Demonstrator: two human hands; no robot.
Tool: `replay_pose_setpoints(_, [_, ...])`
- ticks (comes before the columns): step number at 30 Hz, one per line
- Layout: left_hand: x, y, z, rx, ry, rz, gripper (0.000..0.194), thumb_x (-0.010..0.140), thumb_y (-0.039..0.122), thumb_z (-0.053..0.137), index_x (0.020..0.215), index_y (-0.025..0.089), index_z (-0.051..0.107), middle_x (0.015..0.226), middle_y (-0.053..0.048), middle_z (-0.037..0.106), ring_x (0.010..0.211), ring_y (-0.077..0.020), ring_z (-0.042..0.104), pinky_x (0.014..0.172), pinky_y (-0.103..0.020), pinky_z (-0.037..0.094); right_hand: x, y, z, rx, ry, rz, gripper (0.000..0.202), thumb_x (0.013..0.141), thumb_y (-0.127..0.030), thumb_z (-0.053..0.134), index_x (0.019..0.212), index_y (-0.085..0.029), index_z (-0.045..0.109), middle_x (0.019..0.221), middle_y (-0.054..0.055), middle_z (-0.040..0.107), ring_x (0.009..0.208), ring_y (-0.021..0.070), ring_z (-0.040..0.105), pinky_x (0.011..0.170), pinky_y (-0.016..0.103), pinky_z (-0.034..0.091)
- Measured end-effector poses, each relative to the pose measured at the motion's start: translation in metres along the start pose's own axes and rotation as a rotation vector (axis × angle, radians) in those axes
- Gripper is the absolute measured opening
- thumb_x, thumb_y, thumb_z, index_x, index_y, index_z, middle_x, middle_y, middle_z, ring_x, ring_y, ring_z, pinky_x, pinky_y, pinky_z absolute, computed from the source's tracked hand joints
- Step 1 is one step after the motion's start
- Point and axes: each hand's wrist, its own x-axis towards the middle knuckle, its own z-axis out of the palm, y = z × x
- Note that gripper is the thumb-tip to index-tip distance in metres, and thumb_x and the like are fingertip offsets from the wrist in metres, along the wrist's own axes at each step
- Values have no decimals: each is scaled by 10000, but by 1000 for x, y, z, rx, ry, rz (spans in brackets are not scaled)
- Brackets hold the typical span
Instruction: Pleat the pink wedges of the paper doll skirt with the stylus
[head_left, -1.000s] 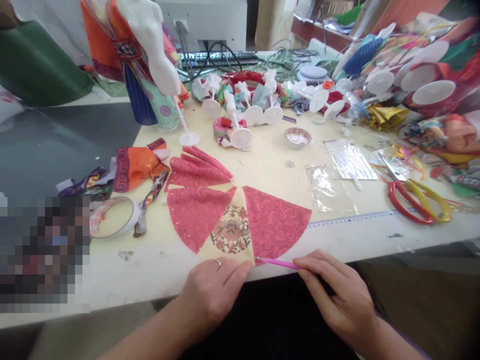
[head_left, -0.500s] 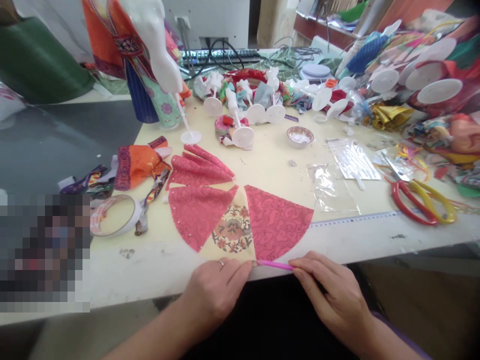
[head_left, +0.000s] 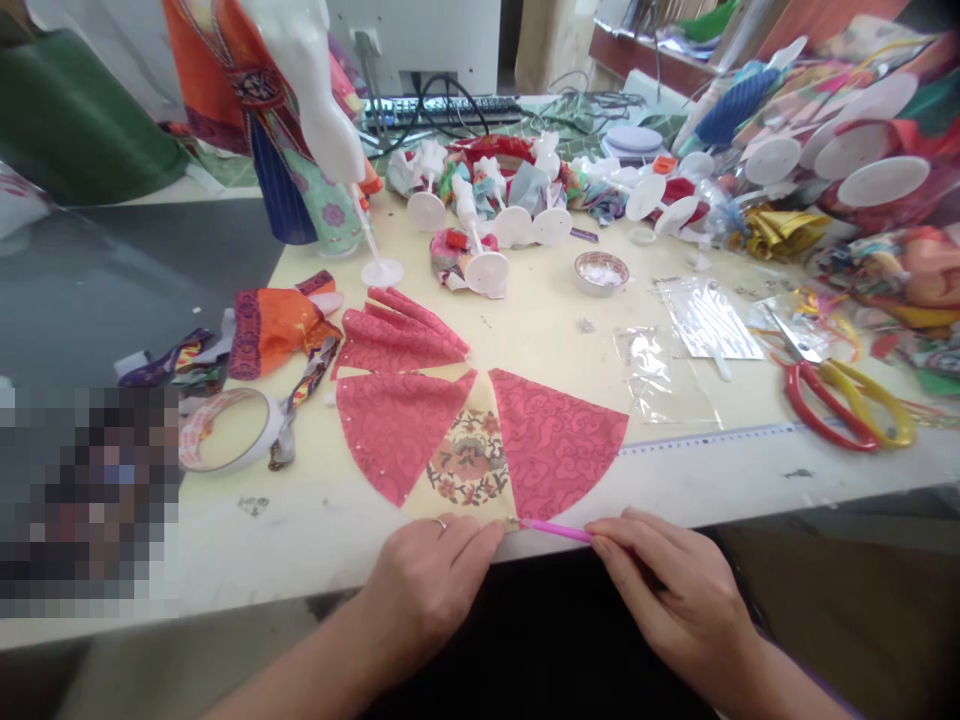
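A fan-shaped fabric piece lies at the table's front edge, with a red patterned panel (head_left: pixel 559 445) to the right and a cream panel (head_left: pixel 469 470) bearing a flower print in the middle. My left hand (head_left: pixel 435 580), with a ring on one finger, is closed at the lower rim of the cream panel, its fingers pressed together on the fabric. Between thumb and fingers, my right hand (head_left: pixel 667 590) pinches a thin pink pen-like stick (head_left: pixel 559 530). The stick's tip points left, close to my left fingertips and the fabric's bottom edge; what exactly the tip touches is too small to tell.
Red-and-yellow-handled scissors (head_left: pixel 847 405), clear plastic bags (head_left: pixel 667 385) and a ruler (head_left: pixel 712 438) lie to the right. A tape roll (head_left: pixel 259 455) and orange cloth (head_left: pixel 270 330) are at left. Behind stand a dressed white mannequin (head_left: pixel 330 110), a small bowl (head_left: pixel 600 275) and several white doll stands (head_left: pixel 487 270).
My right hand and the pink stick have shifted slightly to the right. The left hand stays at the fabric's edge, nearly unmoved.
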Motion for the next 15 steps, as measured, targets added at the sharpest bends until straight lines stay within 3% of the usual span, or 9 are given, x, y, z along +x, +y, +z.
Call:
replay_pose_setpoints(5, [4, 1, 2, -1, 11, -17, 220, 807, 45, 515, 1015, 82, 577, 634, -14, 601, 523, -141, 521, 464, -274, 373, 1, -1, -1, 3, -12, 5, 107, 842, -123, 520, 875, -163, 614, 644, 11, 590, 552, 113, 559, 527, 224, 442])
replay_pose_setpoints(15, [11, 2, 0, 74, -93, 85, 212, 838, 60, 424, 991, 57, 570, 638, -27, 591, 522, -146, 544, 439, -268, 407, 1, -1, -3, 7, -23, 9, 92, 842, -132, 522, 855, -166, 606, 650, 17, 604, 558, 119, 573, 532, 228, 452])
